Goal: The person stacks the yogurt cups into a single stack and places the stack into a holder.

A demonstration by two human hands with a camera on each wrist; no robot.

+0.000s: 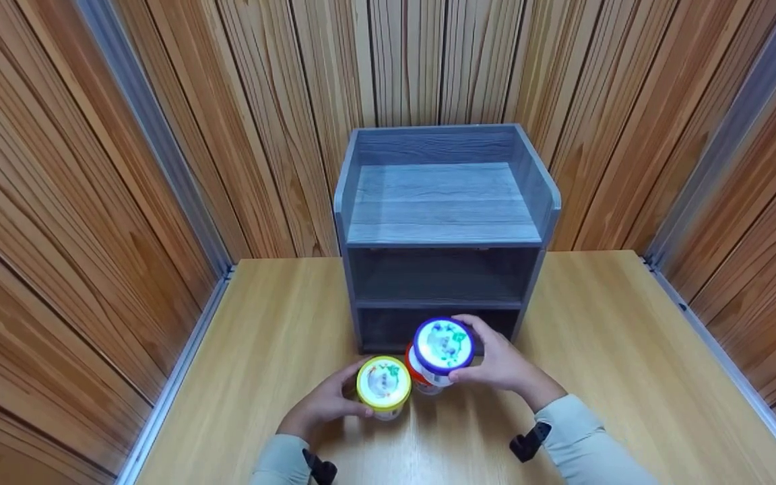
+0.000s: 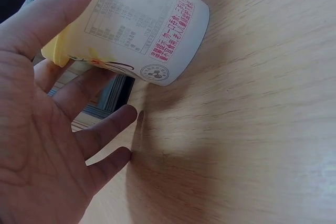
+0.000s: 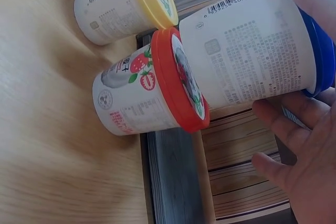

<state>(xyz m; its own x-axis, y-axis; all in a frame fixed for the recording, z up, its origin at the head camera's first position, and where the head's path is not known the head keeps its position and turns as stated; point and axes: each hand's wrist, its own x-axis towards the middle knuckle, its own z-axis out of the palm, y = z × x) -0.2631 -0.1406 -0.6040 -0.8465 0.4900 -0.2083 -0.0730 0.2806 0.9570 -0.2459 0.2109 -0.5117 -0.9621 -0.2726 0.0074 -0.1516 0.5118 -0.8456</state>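
From the head view, your left hand (image 1: 320, 406) curls round the yellow-lidded cup (image 1: 384, 384) on the table (image 1: 630, 350); your right hand (image 1: 506, 367) grips the blue-lidded cup (image 1: 443, 346) above the red-lidded cup (image 1: 413, 369), just before the grey shelf unit (image 1: 442, 229). In the left wrist view, your thumb lies on the yellow-lidded cup (image 2: 139, 27), your fingers (image 2: 105, 129) spread. In the right wrist view, the blue-lidded cup (image 3: 252, 51) sits on the red-lidded cup (image 3: 147, 90).

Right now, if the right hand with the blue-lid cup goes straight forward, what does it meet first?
Probably the grey shelf unit: the right hand holds the blue-lid cup just before its lowest opening. Depth is unclear.
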